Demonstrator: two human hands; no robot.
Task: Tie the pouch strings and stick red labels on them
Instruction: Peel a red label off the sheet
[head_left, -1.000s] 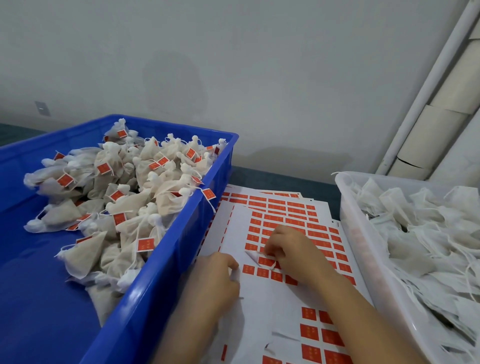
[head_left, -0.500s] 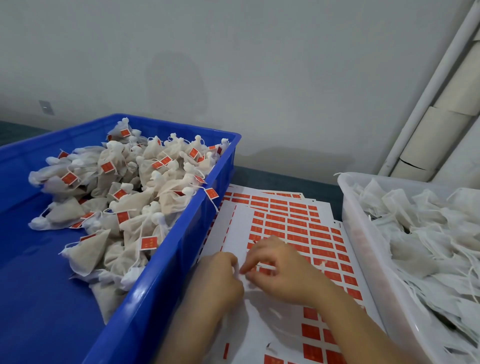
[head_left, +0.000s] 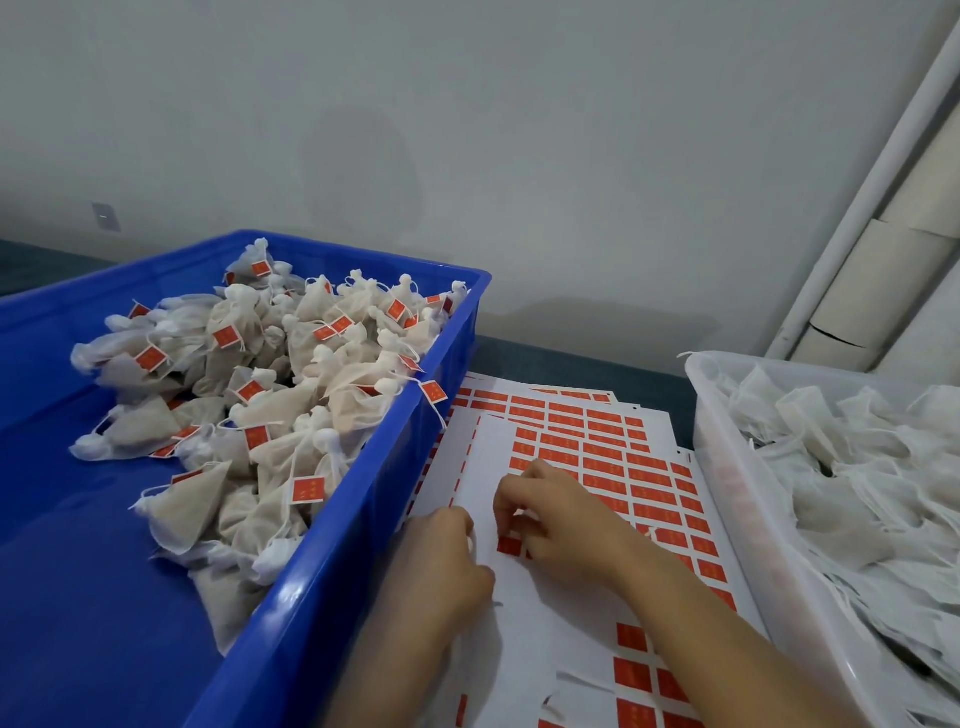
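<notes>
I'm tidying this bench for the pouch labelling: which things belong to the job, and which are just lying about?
Job: right hand, pinching a red label; left hand; label sheets; blue crate of labelled pouches; white bin of unlabelled pouches.
Lying about: white pipe; cardboard tubes; wall socket.

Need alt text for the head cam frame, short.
A person's right hand pinches a red label on a sheet of labels, the left hand curled beside it. A blue bin of tied, labelled pouches sits to the left; a white bin of unlabelled pouches to the right.
</notes>
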